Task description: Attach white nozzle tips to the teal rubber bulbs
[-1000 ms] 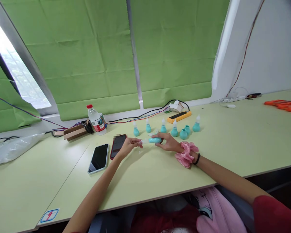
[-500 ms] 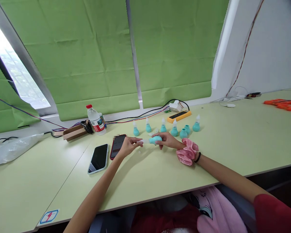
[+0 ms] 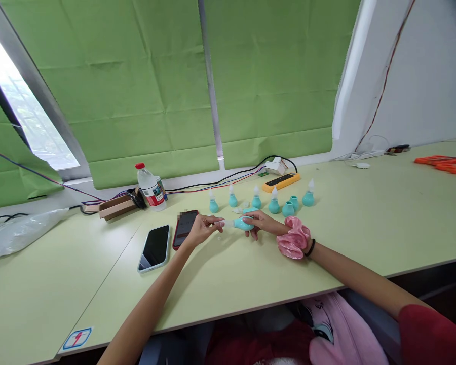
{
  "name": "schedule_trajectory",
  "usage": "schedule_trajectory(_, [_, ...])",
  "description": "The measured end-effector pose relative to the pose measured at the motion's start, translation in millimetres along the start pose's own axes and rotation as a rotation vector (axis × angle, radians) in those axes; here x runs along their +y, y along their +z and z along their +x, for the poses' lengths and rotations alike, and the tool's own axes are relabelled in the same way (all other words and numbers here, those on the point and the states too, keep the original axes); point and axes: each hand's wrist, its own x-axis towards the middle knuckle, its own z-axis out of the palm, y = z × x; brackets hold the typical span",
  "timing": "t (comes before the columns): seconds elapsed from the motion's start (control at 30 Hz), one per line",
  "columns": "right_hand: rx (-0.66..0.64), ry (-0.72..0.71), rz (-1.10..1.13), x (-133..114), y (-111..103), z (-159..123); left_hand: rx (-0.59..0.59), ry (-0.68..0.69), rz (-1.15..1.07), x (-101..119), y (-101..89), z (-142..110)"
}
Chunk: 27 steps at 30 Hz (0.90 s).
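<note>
A turquoise squeeze-bulb nasal aspirator (image 3: 242, 223) lies sideways between my hands, just above the table. My left hand (image 3: 202, 229) pinches its clear nozzle (image 3: 229, 223) near the tip. Fingers of my right hand (image 3: 263, 223) are closed around the bulb end, with a pink scrunchie on that wrist. Just behind the right hand another turquoise bulb (image 3: 250, 210) is partly hidden, beside small clear parts (image 3: 238, 209). Several aspirators with clear tips, such as one at the right (image 3: 308, 197), stand upright in a row. Two tipless bulbs (image 3: 288, 208) stand among them, their mouths upward.
Two phones, one pale-cased (image 3: 154, 248) and one red-cased (image 3: 184, 229), lie left of my hands. Behind are a water bottle (image 3: 151, 187), a cardboard box (image 3: 117, 205), cables and a yellow power strip (image 3: 281, 182). Orange-handled scissors (image 3: 444, 164) lie far right. A tiny ring (image 3: 219, 238) is nearby.
The bulb in my right hand has dipped slightly toward me, and the right fingers have shifted on it. The bulb behind that hand shows more now. My left hand keeps its pinch.
</note>
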Motion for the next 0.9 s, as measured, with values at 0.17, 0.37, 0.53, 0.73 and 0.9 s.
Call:
schedule_trajectory(0.17, [-0.032, 0.038, 0.109, 7.0, 3.0, 3.0, 0.028, 0.014, -0.031, 0.0, -0.1, 0.1])
schedule_trajectory(0.37, [-0.087, 0.162, 0.253, 15.5, 6.6, 6.6, 0.031, -0.024, -0.074, -0.4, 0.3, -0.3])
schedule_trajectory(0.53, [-0.221, 0.321, 0.353, 3.9, 15.9, 6.4, 0.110, -0.133, -0.275, -5.6, 0.9, 1.7])
schedule_trajectory(0.73, [-0.254, 0.293, 0.398, -3.8, 33.3, 6.9, 0.165, -0.229, -0.610, -9.3, 12.4, 5.8])
schedule_trajectory(0.9, [-0.123, 0.219, 0.354, 1.0, 41.2, 7.4, 0.162, -0.219, -0.637, -7.0, 19.9, 4.2])
